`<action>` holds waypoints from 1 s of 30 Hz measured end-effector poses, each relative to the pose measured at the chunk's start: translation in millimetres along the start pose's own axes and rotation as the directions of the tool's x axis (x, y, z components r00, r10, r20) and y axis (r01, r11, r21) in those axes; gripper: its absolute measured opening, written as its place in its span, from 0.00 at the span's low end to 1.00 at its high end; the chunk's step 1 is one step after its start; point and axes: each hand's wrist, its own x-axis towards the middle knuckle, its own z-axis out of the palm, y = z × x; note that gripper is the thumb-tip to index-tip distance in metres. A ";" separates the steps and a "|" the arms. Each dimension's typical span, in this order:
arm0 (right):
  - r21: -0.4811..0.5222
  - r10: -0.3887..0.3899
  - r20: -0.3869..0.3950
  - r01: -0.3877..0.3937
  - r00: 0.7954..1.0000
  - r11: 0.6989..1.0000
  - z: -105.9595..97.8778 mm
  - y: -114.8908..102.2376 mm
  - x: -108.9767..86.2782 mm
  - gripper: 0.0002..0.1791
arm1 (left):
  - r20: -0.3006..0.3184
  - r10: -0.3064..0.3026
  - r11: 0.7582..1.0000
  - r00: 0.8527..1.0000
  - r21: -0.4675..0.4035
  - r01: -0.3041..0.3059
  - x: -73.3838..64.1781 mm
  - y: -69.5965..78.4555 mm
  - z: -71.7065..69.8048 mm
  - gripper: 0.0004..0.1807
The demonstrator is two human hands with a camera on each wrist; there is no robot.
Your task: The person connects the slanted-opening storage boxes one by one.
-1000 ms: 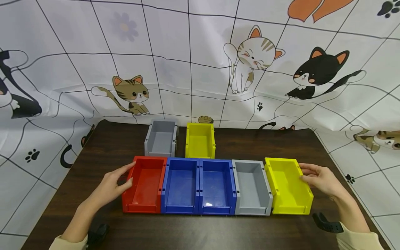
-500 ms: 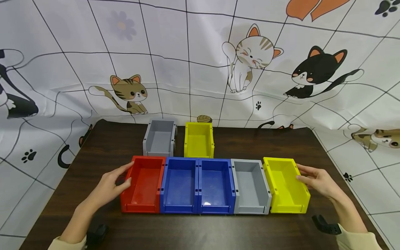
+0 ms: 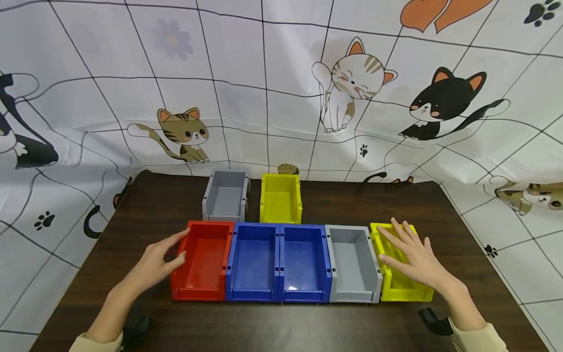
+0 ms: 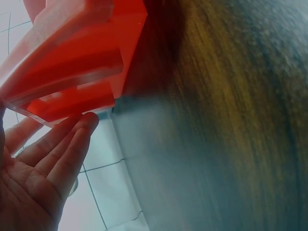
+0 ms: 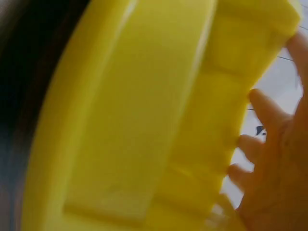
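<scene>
Five bins stand side by side in a row: a red bin (image 3: 205,264), two blue bins (image 3: 254,264) (image 3: 304,259), a grey bin (image 3: 354,259) and a yellow bin (image 3: 406,292). My left hand (image 3: 157,264) rests against the left wall of the red bin, its fingers fairly straight along the side, as the left wrist view also shows. Over the yellow bin at the right end my right hand (image 3: 413,256) is spread, fingers extended, hiding part of that bin. Whether it touches the rim I cannot tell; the right wrist view is blurred.
Behind the row stand another grey bin (image 3: 226,195) and another yellow bin (image 3: 281,198), a small gap between them. The dark wooden table (image 3: 281,327) meets a cat-printed curtain (image 3: 272,88) at its back edge.
The right-end yellow bin has shifted slightly left, up against the grey bin. My right hand has left its right side and moved left over it. The left hand stays at the red bin.
</scene>
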 end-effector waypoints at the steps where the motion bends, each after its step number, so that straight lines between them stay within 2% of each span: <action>1: -0.010 0.012 0.018 -0.011 1.000 1.000 0.7 -0.5 -0.3 0.40 | 0.000 0.001 1.000 1.000 0.000 -0.001 0.0 0.1 0.3 0.28; 8: -0.131 0.041 0.122 -0.025 0.992 0.991 -3.4 -8.0 3.0 0.43 | -0.008 0.008 1.000 1.000 0.008 -0.008 3.3 0.1 0.2 0.28; 11: -0.130 0.044 0.143 -0.025 0.989 0.991 -8.3 -11.1 6.1 0.43 | 0.006 -0.009 1.000 1.000 0.004 0.009 4.3 -0.2 0.0 0.28; 15: -0.045 0.016 0.133 -0.010 0.991 0.999 -18.0 -15.9 17.8 0.38 | 0.028 -0.032 0.999 0.999 0.004 0.032 4.8 -1.7 -0.2 0.29; 20: 0.064 -0.069 0.052 0.066 0.996 0.996 -30.4 -27.1 47.6 0.33 | 0.020 -0.038 0.999 0.999 0.018 0.038 0.5 -6.3 -1.5 0.29; 23: 0.108 -0.092 0.012 0.090 0.996 0.990 -34.4 -34.0 65.5 0.31 | 0.005 -0.040 0.999 0.999 0.031 0.039 -3.4 -9.4 -4.0 0.29; 30: 0.242 -0.023 0.008 0.020 1.000 0.970 -32.2 -50.2 105.5 0.29 | -0.006 -0.041 0.998 0.999 0.045 0.041 -9.9 -13.6 -11.6 0.28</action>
